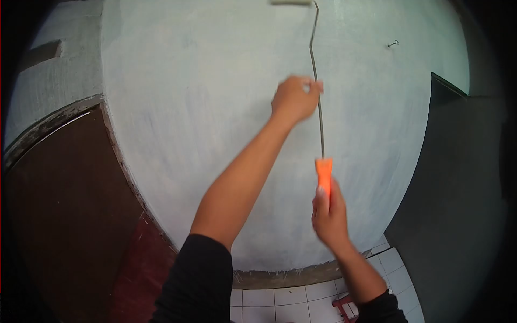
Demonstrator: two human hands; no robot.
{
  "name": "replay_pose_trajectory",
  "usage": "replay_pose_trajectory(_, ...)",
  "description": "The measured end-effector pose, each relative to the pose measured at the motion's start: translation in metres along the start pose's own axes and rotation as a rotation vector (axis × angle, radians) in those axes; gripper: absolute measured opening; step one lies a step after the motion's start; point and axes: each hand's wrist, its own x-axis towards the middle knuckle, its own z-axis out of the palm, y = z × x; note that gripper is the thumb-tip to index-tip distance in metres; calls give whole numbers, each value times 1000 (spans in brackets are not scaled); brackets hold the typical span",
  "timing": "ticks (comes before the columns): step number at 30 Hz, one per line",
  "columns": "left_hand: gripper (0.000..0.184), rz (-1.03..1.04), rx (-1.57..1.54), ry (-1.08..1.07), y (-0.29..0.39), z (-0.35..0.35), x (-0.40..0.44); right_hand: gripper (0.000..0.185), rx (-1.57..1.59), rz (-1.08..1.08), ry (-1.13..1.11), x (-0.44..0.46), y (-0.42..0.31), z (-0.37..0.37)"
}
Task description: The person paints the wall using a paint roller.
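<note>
A paint roller [321, 129] with a long thin metal rod and an orange handle is held up in front of the wall. My right hand [329, 218] is wrapped round the orange handle, low on the tool. Higher up, my left hand [295, 99] has its thumb and fingers closed at the metal rod. The pale roller head [291, 2] shows at the top edge of the view, partly cut off. Behind both hands is the wall [215, 107], whitish with uneven streaks of paint.
A nail or hook [393, 43] sticks out of the wall at upper right. On the left stands a brown door [59, 204]; a dark doorway or panel [458, 188] is on the right. White floor tiles [291, 297] and a red stool-like object [340, 307] are below.
</note>
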Motion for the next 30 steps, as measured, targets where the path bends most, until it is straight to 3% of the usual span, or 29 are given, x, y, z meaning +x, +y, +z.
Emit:
replay_pose_trajectory(3, 36, -64, -70, -43, 36, -28, 54, 38, 53, -59, -6, 50, -52, -13)
replay_pose_trajectory(8, 36, -106, -42, 28, 62, -36, 98, 38, 182, 168, -120, 74, -111, -27)
replay_pose_trajectory(11, 38, -13, -123, 44, 43, -23, 72, 37, 160, 18, -98, 65, -71, -24)
replay_pose_trajectory(14, 39, 116, -75, 0, 0, 5, 21, 38, 101, 5, -92, 19, -13, -21)
replay_pose_trajectory(15, 38, 72, -64, -47, -12, 14, -7, 41, 27, -18, -64, -3, 17, -18)
replay_pose_trajectory(19, 26, 66, -95, -59, -51, 49, -140, 45, 13, 131, -111, -108, 88, -9)
replay_pose_trajectory(22, 26, 2, -94, -57, -48, 51, -187, 46, 94, 208, -125, -144, 112, 0)
replay_pose_trajectory(26, 27, 38, -95, -15, -43, 40, -163, 42, 256, 261, -125, -127, 106, 8)
replay_pose_trajectory(30, 29, 149, -103, 63, -27, 19, -79, 35, 379, 265, -162, -59, 24, 0)
